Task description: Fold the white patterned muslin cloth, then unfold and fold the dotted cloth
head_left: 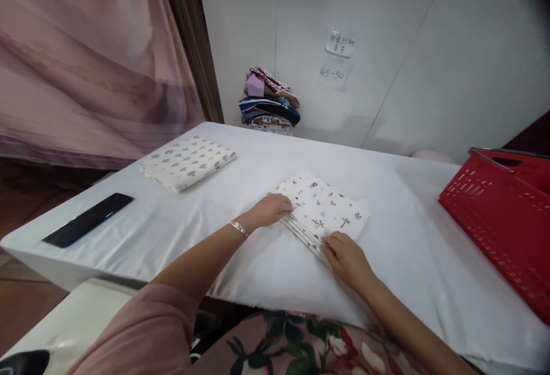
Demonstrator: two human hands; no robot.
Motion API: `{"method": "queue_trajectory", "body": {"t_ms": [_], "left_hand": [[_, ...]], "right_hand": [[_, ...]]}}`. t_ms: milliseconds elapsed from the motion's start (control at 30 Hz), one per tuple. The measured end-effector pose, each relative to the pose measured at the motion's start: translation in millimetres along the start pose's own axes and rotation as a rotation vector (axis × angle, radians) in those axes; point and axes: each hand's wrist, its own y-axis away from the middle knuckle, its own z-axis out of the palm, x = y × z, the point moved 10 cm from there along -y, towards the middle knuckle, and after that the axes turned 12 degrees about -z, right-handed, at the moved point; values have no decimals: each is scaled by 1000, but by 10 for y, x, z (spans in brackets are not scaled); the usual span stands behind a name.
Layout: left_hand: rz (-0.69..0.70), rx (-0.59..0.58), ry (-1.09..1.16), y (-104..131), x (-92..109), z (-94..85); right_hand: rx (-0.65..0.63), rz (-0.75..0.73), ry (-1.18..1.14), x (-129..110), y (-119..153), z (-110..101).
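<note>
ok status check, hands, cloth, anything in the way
Left hand and right hand on opposite ends of near layered edge. Folded printed cloth lying on white table. Red basket off right, second cloth off left, both apart.

Matt printed cloth (320,197), smooth white tablecloth (395,209), glossy black slab (88,220), half-cropped red basket (494,223) seemingly plastic, shiny metal bracelet (239,228)

So the only thing I can properly read from here is "45-50", handwritten on the lower paper sheet (334,75) stuck on the wall (387,8). The upper paper sheet (340,44) has handwritten Chinese characters, too blurry for me tbh.
</note>
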Motion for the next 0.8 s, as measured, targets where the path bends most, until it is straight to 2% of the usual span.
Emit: {"method": "queue_trajectory", "body": {"t_ms": [333, 500, 800], "left_hand": [[68, 19, -137, 55, 85, 34], [139, 28, -210, 36, 170, 82], [50, 64, -211, -26, 86, 60]], "right_hand": [[-104, 61, 60, 65, -52, 33], [-81, 78, 44, 93, -45, 29], [-89, 71, 58, 31, -23, 54]]}}
